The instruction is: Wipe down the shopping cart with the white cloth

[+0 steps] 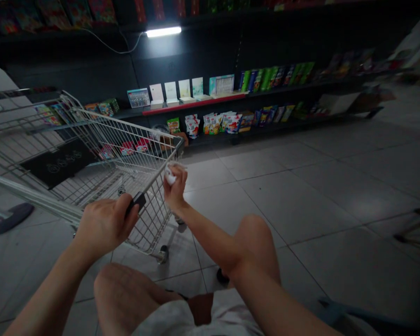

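Two hands closed: left hand [105, 227] gripping half-hidden black object [137, 201]; right hand [175, 190] around white wad [170, 177], unidentifiable, by shopping cart [150, 161].

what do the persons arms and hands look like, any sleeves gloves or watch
The left forearm and right forearm are bare, with no sleeves on them. The left hand and right hand wear no gloves, and neither wrist shows a watch or bracelet.

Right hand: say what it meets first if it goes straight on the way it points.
The right hand, holding a crumpled white item, would most likely meet the wire wall of the shopping cart first; it looks very close, though depth is hard to judge.
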`<state>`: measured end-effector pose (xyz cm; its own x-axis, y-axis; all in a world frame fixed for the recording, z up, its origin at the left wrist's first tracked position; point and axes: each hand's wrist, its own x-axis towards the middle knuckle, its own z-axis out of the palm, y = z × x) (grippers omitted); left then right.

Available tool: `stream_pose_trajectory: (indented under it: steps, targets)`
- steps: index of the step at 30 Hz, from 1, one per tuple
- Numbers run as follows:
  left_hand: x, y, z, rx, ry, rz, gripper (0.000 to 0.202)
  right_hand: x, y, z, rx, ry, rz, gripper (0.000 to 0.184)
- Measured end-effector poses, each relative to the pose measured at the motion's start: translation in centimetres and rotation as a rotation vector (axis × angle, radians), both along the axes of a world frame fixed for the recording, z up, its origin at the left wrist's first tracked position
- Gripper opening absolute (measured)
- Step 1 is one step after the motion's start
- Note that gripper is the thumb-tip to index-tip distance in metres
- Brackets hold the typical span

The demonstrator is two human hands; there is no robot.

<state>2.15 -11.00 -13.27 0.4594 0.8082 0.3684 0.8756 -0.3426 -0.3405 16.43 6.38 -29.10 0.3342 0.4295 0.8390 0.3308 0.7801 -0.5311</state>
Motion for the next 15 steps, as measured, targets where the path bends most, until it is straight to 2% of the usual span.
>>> stream_pose_trajectory:
  steps: [2,4,5,7,9,11,15]
  targets:
    - [-0.5,-0.1,0.0,-0.009,-0.012,0.014,0.043,0.1,-1.3,-1.3,0.097,-0.168,0.03,0.037]
    - [-0.8,-0.1,0.1,-0.009,-0.016,0.023,0.043,1.2,0.3,-1.8,0.152,-0.278,0.059,0.036]
    - [-0.9,-0.1,0.1,-0.011,-0.014,0.03,0.043,1.8,1.8,-1.7,0.128,-0.277,0.061,0.033]
    - [-0.8,-0.1,0.1,-0.027,-0.006,0.054,0.043,2.5,4.8,-1.3,-0.041,-0.147,0.018,0.028]
    - [-0.6,0.0,0.1,-0.055,-0.001,0.089,0.043,2.2,6.1,-1.1,-0.244,0.035,-0.044,0.025]
    - [-0.3,0.1,0.1,-0.076,-0.002,0.119,0.043,1.3,5.1,-1.6,-0.299,0.085,-0.043,0.025]
    - [-0.2,0.1,0.1,-0.09,0.005,0.143,0.046,0.7,1.2,-4.2,-0.165,-0.122,0.11,0.036]
